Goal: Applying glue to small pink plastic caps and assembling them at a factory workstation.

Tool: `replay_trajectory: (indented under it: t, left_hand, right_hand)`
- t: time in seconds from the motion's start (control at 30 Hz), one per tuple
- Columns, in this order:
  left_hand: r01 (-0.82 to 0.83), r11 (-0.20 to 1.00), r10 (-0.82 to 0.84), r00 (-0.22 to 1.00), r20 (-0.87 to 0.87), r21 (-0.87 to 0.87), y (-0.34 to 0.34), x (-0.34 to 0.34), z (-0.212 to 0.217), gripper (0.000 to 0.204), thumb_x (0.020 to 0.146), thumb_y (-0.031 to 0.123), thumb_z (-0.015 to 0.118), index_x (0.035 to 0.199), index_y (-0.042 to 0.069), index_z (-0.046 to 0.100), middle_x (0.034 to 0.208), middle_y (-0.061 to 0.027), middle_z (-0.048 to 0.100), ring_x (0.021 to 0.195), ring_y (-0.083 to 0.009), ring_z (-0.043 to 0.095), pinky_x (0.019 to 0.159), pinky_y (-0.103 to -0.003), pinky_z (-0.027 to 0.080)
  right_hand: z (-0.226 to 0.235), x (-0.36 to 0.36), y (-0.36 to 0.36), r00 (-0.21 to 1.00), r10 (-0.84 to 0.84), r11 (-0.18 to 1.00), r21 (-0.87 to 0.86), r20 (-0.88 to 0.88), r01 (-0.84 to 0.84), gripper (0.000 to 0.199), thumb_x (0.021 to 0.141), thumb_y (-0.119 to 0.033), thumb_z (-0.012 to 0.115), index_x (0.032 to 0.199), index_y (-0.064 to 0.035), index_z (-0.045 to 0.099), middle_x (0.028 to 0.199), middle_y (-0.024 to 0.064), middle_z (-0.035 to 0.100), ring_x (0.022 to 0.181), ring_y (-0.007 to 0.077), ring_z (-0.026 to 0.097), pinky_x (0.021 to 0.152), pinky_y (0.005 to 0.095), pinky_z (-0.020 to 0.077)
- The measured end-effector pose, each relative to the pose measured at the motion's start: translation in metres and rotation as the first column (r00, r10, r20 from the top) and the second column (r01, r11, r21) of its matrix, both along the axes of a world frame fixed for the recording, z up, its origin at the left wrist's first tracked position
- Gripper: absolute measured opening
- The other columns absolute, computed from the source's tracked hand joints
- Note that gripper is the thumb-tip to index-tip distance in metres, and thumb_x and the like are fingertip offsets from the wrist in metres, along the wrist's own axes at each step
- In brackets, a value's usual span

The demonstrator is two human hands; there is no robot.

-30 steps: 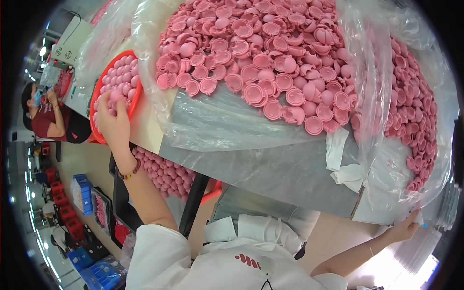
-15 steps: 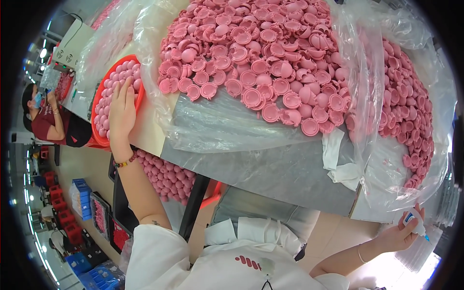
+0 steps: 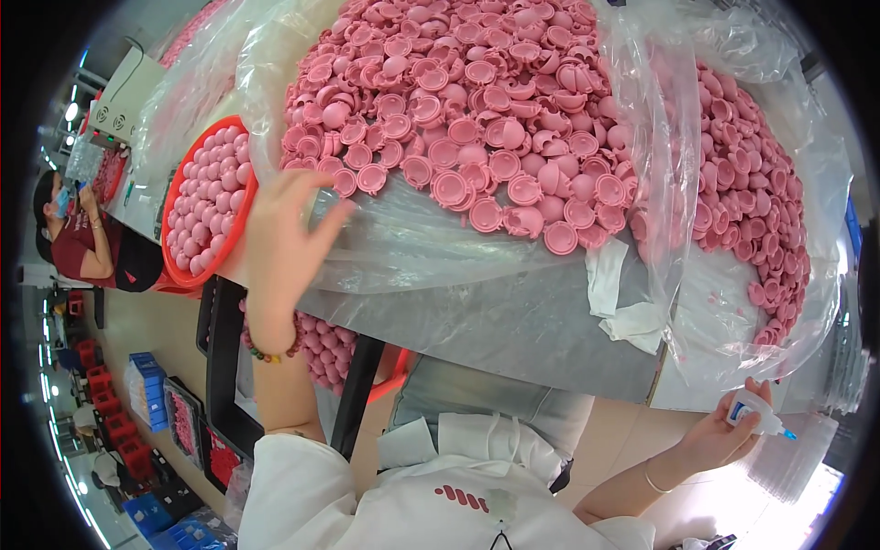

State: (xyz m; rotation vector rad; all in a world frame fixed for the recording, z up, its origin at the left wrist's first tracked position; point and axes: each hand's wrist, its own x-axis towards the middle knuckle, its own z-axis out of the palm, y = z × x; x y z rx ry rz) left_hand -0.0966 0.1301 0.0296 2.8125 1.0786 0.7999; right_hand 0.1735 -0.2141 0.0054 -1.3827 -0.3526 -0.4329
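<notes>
My left hand (image 3: 286, 234) is lifted over the table edge, thumb and fingers apart, with nothing in it. Just left of it stands a red basket (image 3: 240, 220) filled with pink balls (image 3: 207, 200). To its right begins a large heap of pink hollow half-shells (image 3: 486, 101), piled on clear plastic sheeting. At the far right, my right hand (image 3: 724, 431) grips a small white squeeze bottle (image 3: 753, 414) with a blue tip, tilted with its nozzle pointing right and down.
A second heap of pink half-shells (image 3: 747, 183) lies in plastic on the right. White cloth scraps (image 3: 634, 325) sit near the table's front edge. Below the table, a black crate (image 3: 225, 367) stands by more pink balls (image 3: 325, 353). A co-worker (image 3: 87, 243) sits at the far left.
My left hand has left the balls in the red basket and moved right, its fingers spreading. My right hand keeps the bottle, shifted slightly left. The whole view has moved a little.
</notes>
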Motion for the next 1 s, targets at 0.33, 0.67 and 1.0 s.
replay_trajectory:
  t: [0.33,0.67,1.0]
  left_hand:
    - [0.282,0.845,-0.003,0.852,0.523,-0.455,-0.055,0.027,0.006,0.010,0.077,0.006,0.055,0.084,-0.001,0.050,0.092,-0.0115,0.057,0.080,-0.0184,0.056,0.072,-0.027,0.042]
    - [0.667,0.035,-0.060,0.745,0.664,-0.744,-0.137,0.078,-0.025,0.033,0.067,-0.007,0.059,0.098,-0.004,0.047,0.101,-0.0161,0.053,0.088,-0.0161,0.055,0.074,-0.027,0.048]
    - [0.730,-0.183,0.147,0.682,0.716,-0.658,-0.134,0.079,-0.036,0.047,0.065,-0.001,0.069,0.106,-0.004,0.046,0.106,-0.0192,0.051,0.089,-0.0169,0.055,0.077,-0.027,0.048]
  right_hand:
    - [-0.014,-0.022,-0.001,0.780,0.622,0.779,0.145,-0.061,-0.610,0.042,0.081,-0.032,0.052,0.097,0.0063,0.047,0.088,0.0151,0.055,0.064,0.0132,0.048,0.048,0.0197,0.0344]
    - [0.001,-0.089,0.097,0.396,0.858,0.458,0.138,-0.327,-0.878,0.036,0.077,-0.029,0.057,0.088,0.0038,0.050,0.077,0.0174,0.058,0.066,0.0197,0.056,0.055,0.0262,0.0453]
    - [-0.001,-0.077,0.094,0.452,0.793,0.589,0.322,-0.408,-0.741,0.036,0.076,-0.025,0.059,0.094,0.0050,0.050,0.081,0.0105,0.057,0.060,0.0137,0.051,0.053,0.0244,0.0417]
